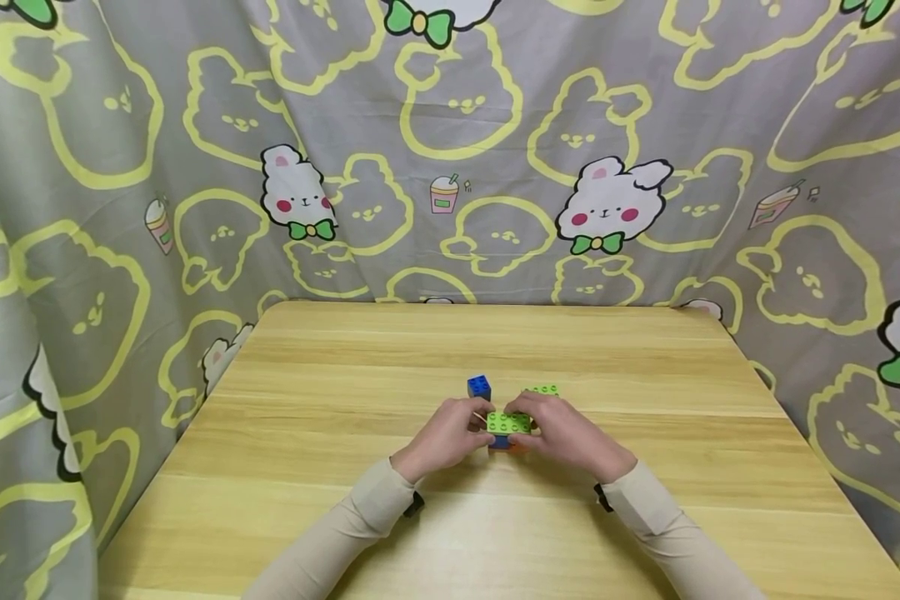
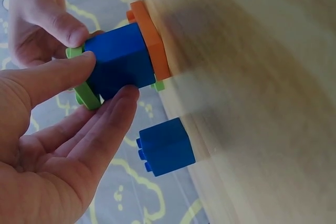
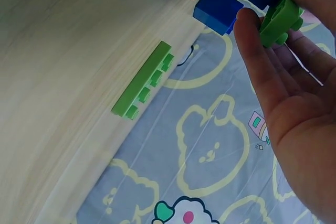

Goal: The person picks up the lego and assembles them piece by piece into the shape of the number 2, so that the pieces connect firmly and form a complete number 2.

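Note:
Between the two hands, a light green building brick (image 1: 508,423) lies on top of a blue brick (image 2: 121,59). An orange brick (image 2: 152,43) is underneath, on the table. My left hand (image 1: 450,433) holds this stack at its left end, thumb and fingertips at the green and blue bricks. Opposite it, my right hand (image 1: 566,429) pinches the green brick's right end. In the right wrist view that green brick (image 3: 281,20) looks slightly slanted against the blue one; I cannot tell whether it sits flush. Fingers hide part of the stack.
A separate blue brick (image 1: 479,387) stands just behind the left hand. Another light green brick (image 3: 143,80) lies on the table behind the right hand, partly covered in the head view. The wooden table (image 1: 307,375) ends at a patterned curtain (image 1: 375,267).

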Action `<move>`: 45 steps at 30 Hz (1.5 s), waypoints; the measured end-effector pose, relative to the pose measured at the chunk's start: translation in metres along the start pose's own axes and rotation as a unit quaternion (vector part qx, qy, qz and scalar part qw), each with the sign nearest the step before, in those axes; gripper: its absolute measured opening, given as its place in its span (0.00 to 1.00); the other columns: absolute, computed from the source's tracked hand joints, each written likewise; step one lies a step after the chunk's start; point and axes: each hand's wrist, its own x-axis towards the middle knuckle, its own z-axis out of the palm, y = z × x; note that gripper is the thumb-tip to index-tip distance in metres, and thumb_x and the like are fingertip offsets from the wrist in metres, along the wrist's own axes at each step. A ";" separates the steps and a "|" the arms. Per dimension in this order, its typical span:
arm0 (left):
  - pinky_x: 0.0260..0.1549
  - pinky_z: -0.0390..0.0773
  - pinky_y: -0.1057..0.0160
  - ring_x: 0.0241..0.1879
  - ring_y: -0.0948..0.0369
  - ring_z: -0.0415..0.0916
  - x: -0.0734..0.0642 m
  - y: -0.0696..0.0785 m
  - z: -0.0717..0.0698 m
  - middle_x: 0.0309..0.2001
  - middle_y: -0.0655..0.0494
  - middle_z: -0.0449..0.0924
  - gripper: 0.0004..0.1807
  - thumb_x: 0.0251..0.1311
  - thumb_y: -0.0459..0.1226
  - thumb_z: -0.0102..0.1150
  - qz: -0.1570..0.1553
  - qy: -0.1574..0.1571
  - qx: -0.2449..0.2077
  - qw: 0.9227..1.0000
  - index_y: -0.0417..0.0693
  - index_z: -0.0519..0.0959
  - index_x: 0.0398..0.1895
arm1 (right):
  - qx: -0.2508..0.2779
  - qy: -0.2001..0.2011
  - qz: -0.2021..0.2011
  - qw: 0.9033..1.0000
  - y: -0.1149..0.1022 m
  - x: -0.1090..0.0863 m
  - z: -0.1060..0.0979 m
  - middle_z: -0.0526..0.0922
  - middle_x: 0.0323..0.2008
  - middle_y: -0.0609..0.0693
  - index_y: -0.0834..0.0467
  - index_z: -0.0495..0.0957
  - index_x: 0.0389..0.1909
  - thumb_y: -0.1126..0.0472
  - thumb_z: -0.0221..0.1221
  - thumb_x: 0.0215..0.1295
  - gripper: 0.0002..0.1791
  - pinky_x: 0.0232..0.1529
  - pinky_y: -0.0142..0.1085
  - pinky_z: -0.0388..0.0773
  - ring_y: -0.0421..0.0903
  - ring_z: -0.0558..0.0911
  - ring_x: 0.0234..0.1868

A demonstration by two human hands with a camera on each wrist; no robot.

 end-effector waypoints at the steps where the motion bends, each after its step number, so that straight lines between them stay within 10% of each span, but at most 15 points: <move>1: 0.42 0.83 0.70 0.44 0.55 0.87 0.000 0.000 0.000 0.48 0.44 0.85 0.18 0.63 0.30 0.68 0.001 -0.001 0.000 1.000 0.36 0.80 0.56 | 0.000 0.000 0.000 1.000 0.000 0.000 0.000 0.85 0.45 0.47 0.56 0.83 0.49 0.59 0.72 0.63 0.15 0.45 0.39 0.83 0.40 0.83 0.43; 45: 0.41 0.82 0.71 0.42 0.57 0.87 0.000 -0.001 0.000 0.46 0.46 0.86 0.20 0.62 0.31 0.70 0.018 0.001 0.036 0.999 0.36 0.79 0.56 | 0.008 -0.021 0.017 1.000 -0.006 0.000 -0.005 0.86 0.46 0.48 0.58 0.84 0.49 0.59 0.72 0.62 0.16 0.49 0.42 0.83 0.44 0.84 0.46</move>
